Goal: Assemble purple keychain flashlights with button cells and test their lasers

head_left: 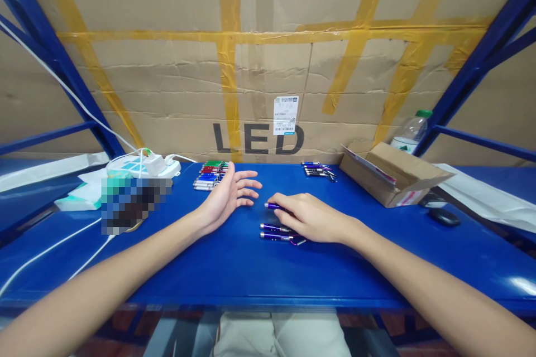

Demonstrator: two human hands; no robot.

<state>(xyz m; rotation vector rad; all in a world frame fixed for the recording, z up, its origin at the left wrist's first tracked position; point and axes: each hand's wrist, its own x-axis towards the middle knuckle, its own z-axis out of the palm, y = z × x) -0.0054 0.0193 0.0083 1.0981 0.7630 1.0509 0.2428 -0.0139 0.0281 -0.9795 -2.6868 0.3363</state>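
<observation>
My right hand (pixel 307 216) grips a small purple keychain flashlight (pixel 273 206) between thumb and fingers, low over the blue tabletop. Just below that hand, two more purple flashlights (pixel 274 236) lie side by side, one with a clip at its end. My left hand (pixel 229 192) is raised on its edge with the fingers spread and nothing in them. Behind its wrist and thumb lies a row of several flashlights (pixel 205 176) in green, red, blue and silver, partly hidden by the hand. A second group, in blue and black (pixel 316 169), rests at the back, right of centre.
An opened cardboard box (pixel 387 178) stands at the right, beside a black computer mouse (pixel 444 217) and a green-capped bottle (pixel 412 131). On the left are a white power strip (pixel 161 166), cables and a tissue pack (pixel 79 196). A taped cardboard wall (pixel 176 95) closes the back.
</observation>
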